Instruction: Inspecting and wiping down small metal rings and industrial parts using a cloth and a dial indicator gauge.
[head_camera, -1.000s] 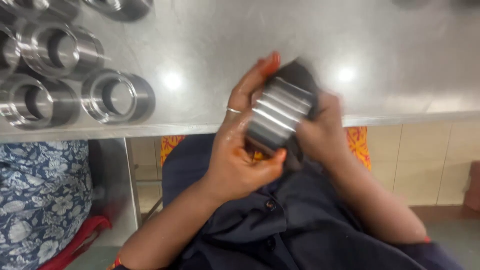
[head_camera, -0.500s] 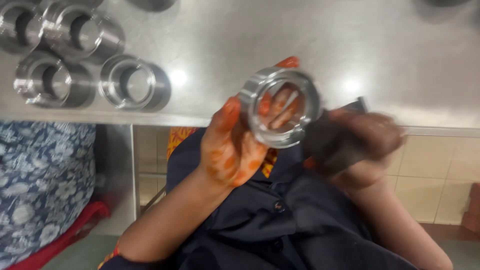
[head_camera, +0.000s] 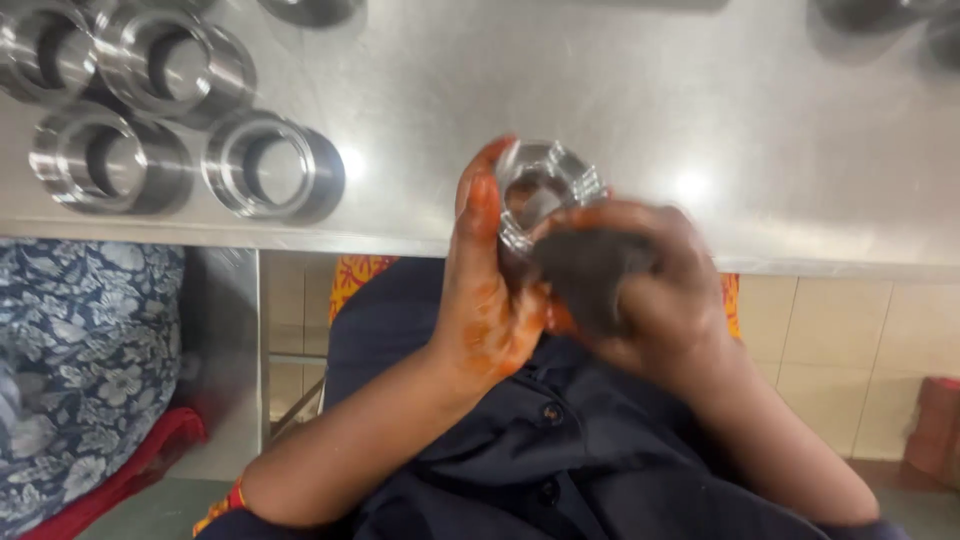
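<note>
Two hands met at the worktop (head_camera: 620, 90) edge: our left hand (head_camera: 490, 300) gripped the steel ring (head_camera: 545, 185), turned since a second ago from side-on to bore-up; our right hand (head_camera: 640, 285) clutched a dark cloth (head_camera: 590, 270) against it, so wiping had reached the rim. Four like rings (head_camera: 270, 165) stood left. Tiled wall below.

single head cam, worn on person, pointing steeply down over own lap. close range: left hand (head_camera: 490, 300) and right hand (head_camera: 640, 290) fill centre frame, slightly blurred. steel table (head_camera: 620, 90) edge runs across upper third, metal rings (head_camera: 270, 165) cluster top left. tiled floor (head_camera: 860, 330) lower right, floral fabric (head_camera: 80, 350) lower left. no second view, nothing shared.
</note>
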